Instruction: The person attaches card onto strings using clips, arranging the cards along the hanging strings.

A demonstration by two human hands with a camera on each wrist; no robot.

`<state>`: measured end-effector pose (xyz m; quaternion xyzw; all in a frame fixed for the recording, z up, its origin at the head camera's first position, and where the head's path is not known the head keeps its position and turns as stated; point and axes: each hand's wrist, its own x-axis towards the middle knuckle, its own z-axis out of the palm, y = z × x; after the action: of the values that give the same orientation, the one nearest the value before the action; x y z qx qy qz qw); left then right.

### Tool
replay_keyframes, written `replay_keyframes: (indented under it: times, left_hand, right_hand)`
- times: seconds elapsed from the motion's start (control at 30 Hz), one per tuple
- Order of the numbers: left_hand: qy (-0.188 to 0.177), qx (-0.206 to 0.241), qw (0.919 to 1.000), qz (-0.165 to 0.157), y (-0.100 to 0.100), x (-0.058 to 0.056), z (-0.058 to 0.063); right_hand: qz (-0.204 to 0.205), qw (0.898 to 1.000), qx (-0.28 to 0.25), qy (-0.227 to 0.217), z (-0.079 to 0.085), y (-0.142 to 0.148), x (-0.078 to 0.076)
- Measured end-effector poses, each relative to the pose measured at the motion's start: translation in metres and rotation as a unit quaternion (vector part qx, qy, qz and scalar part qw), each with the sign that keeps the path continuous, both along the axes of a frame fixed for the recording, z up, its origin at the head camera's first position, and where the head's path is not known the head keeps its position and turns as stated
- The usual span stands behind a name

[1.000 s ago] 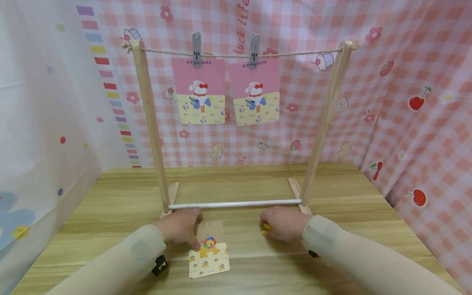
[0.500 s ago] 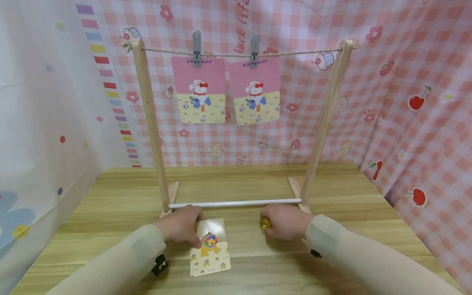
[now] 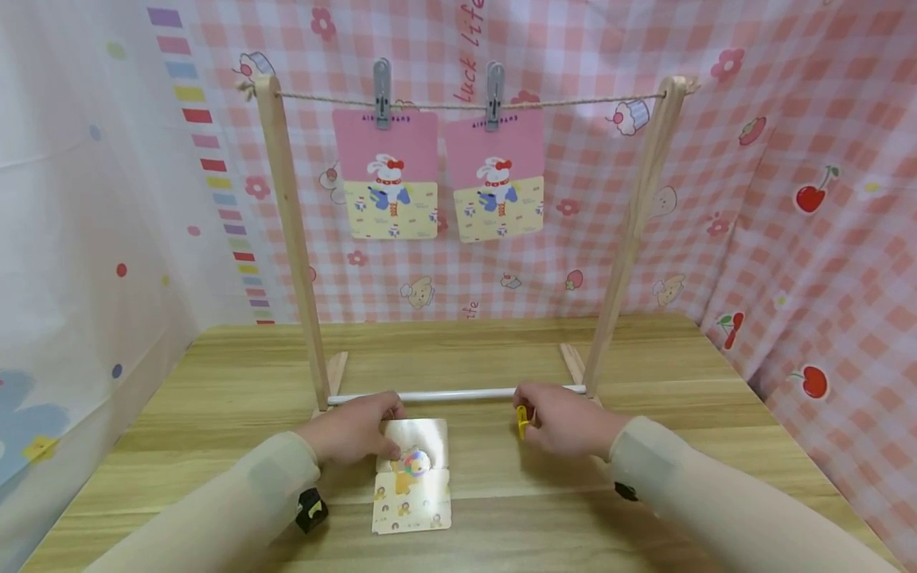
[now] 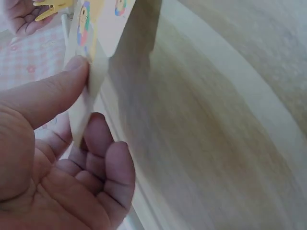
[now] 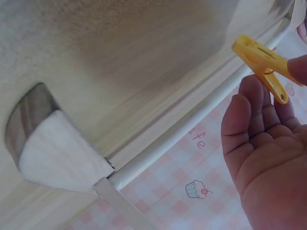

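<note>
My left hand [image 3: 358, 428] pinches the upper left edge of a lion card [image 3: 411, 501], thumb in front and fingers behind. In the left wrist view the card [image 4: 108, 28] stands tilted off the table. A yellow clothespin [image 3: 523, 422] is held in my right hand [image 3: 566, 418], near the right end of the white rod. The right wrist view shows the yellow clothespin [image 5: 261, 60] between thumb and fingers, its handles spread apart. Above, two rabbit cards [image 3: 390, 175] hang from a string [image 3: 573, 103] by grey clothespins [image 3: 383, 94].
A wooden frame with a left post [image 3: 290, 215] and right post [image 3: 634, 215] stands on the wood-grain table [image 3: 458, 358]. Its white rod [image 3: 451, 395] runs low between the posts, just beyond both hands. Checked cloth [image 3: 458, 278] hangs behind.
The lion card has come up slightly and tilted, now catching glare. My left hand has shifted a little right and away from me; my right hand has risen slightly with the yellow clothespin.
</note>
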<state>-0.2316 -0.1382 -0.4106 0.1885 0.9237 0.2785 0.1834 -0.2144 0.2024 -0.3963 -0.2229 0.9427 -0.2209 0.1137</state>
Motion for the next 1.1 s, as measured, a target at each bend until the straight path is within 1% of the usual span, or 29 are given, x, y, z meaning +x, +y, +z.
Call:
replay_keyframes:
  times: [0.1,0.27,0.4,0.53,0.63,0.73,0.83,0.93,1.03,1.1]
  left_hand:
    - [0.0,0.022,0.9997,0.004,0.0,-0.001,0.0]
    - [0.004,0.056,0.9983,0.014,0.002,-0.002,0.006]
    - [0.003,0.091,0.9957,0.013,0.002,-0.003,0.009]
    - [0.007,0.118,0.9929,0.013,0.002,-0.004,0.009]
    - [0.006,0.137,0.9904,0.019,0.003,-0.005,0.01]
    - [-0.004,0.155,0.9874,0.029,0.004,-0.005,0.012]
    - [-0.01,0.165,0.9856,0.035,0.006,-0.005,0.014]
    - [-0.006,0.169,0.9848,0.038,0.008,-0.005,0.017]
    - [0.001,0.172,0.9843,0.04,0.01,-0.004,0.02]
    - [0.008,0.175,0.9838,0.038,0.011,-0.004,0.023]
  right_hand:
    - [-0.011,1.0,-0.015,-0.001,0.0,0.001,0.0]
    - [-0.017,1.0,-0.023,-0.003,-0.002,0.003,0.0]
    - [-0.011,1.0,-0.021,0.003,-0.004,0.006,0.001]
    - [-0.001,1.0,-0.014,0.016,-0.006,0.009,0.002]
    - [0.001,1.0,-0.01,0.023,-0.007,0.012,0.002]
    - [0.003,0.999,-0.007,0.032,-0.008,0.014,0.002]
    - [0.002,0.999,-0.01,0.037,-0.009,0.017,0.001]
    - [-0.001,0.999,-0.019,0.044,-0.009,0.019,0.0]
    - [-0.004,0.998,-0.039,0.051,-0.007,0.021,-0.001]
    - [-0.003,0.996,-0.057,0.063,-0.005,0.021,-0.003]
